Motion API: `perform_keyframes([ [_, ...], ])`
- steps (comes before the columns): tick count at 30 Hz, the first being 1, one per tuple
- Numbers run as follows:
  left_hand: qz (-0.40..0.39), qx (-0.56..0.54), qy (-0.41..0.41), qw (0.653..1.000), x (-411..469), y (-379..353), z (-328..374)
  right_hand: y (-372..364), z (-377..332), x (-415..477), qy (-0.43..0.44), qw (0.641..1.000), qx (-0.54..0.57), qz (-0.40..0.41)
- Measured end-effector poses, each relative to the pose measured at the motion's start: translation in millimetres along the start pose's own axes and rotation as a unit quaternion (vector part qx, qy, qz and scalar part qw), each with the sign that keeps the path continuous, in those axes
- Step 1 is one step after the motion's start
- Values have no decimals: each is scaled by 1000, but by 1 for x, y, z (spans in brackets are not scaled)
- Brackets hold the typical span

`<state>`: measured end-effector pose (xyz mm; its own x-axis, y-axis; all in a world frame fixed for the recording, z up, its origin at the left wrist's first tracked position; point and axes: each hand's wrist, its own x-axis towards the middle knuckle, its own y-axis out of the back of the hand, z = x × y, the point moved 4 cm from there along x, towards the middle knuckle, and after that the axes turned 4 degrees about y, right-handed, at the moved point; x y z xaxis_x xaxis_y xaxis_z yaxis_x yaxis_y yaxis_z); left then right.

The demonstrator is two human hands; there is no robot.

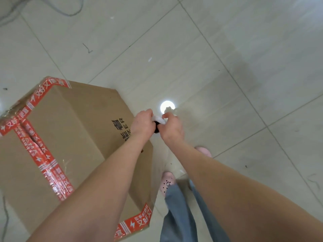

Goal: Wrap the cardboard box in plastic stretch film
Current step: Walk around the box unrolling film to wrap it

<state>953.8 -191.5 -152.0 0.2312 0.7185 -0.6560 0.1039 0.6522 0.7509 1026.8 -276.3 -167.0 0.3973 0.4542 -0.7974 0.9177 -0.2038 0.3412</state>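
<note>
Both my hands met just past the near right edge of the cardboard box (70, 123). My left hand (142, 122) had its fingers curled round the stretch film roll (156, 126). My right hand (172, 127) pinched the same roll from the other side, thumb and forefinger closed on a white bunched bit at its top. Only a dark round end and that white scrap showed between the hands; the rest was hidden by my fingers and blurred. I could not tell whether any film was already on the box.

The box sat on the tiled floor (227, 67), to my left. It was brown, with its top flaps shut. Red printed tape (43, 159) ran along the top seam and crossed another strip at the far left edge. More red tape sat on the far corner and on the near bottom corner. Black print showed on the side facing my hands, partly covered by my left wrist.

My left forearm crossed over the box top; my right forearm was off the box, above my legs. Blue jeans (178, 215) and two pink slippers (167, 180) were below, just right of the box. A round light reflection (167, 107) lay on the floor just beyond my hands. A grey cable (70, 13) looped at the top left, well apart from the box.
</note>
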Motion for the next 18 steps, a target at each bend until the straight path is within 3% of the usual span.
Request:
perform_keyframes([
  [5, -10, -218, 223, 950, 7, 3, -28, -18, -15, 10, -79, 984, 146, -61],
  [8, -56, -300, 266, 914, 14, 6, -36, -22, -30, 21, -59, 988, 140, -41],
  [10, -76, -293, 229, 925, 20, 11, -37, -22, -36, 26, -58, 989, 132, -29],
  [14, -13, -93, 43, 995, 35, 30, -24, -24, -45, 31, -61, 992, 110, -29],
  [18, 10, -13, -24, 1000, 52, 39, -16, -21, -58, 42, -53, 995, 79, -25],
])
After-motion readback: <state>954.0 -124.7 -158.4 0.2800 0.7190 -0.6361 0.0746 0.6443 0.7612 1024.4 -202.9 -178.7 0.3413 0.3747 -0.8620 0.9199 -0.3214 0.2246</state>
